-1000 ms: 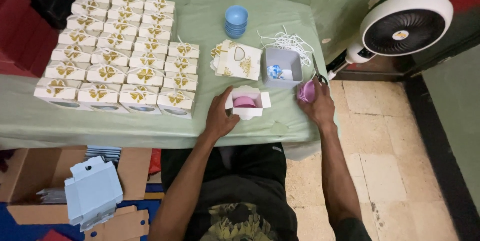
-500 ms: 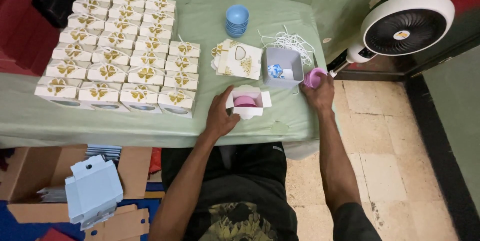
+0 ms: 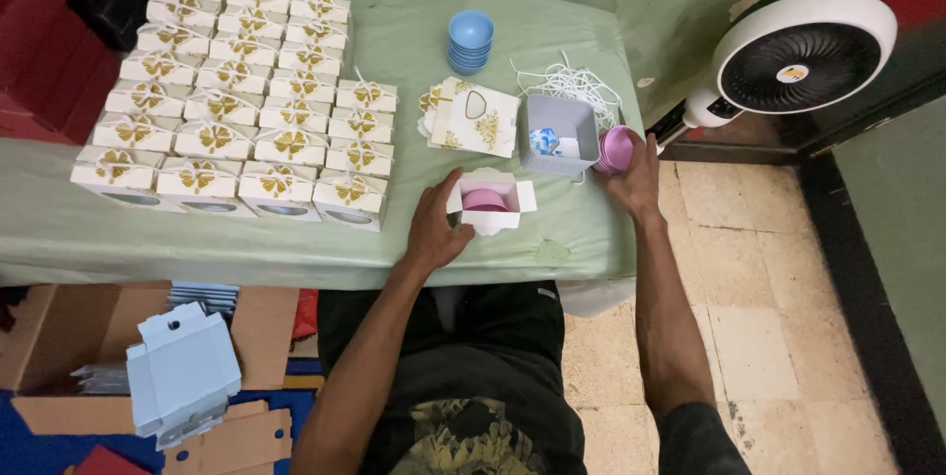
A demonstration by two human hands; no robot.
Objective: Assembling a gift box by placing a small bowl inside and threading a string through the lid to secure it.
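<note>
Green cloth table (image 3: 414, 51) carries rows of closed white card boxes (image 3: 232, 110) with gold bows at left. Grey square tub (image 3: 559, 132) sits near the right edge. Small white box (image 3: 491, 201), open top facing up, long axis left-right, holds a pink round cup. Left hand (image 3: 437, 229) fingers curled on its side. Right hand (image 3: 636, 177) pinches pink plastic cup (image 3: 617, 149), tipped sideways, mouth facing left, beside the tub.
</note>
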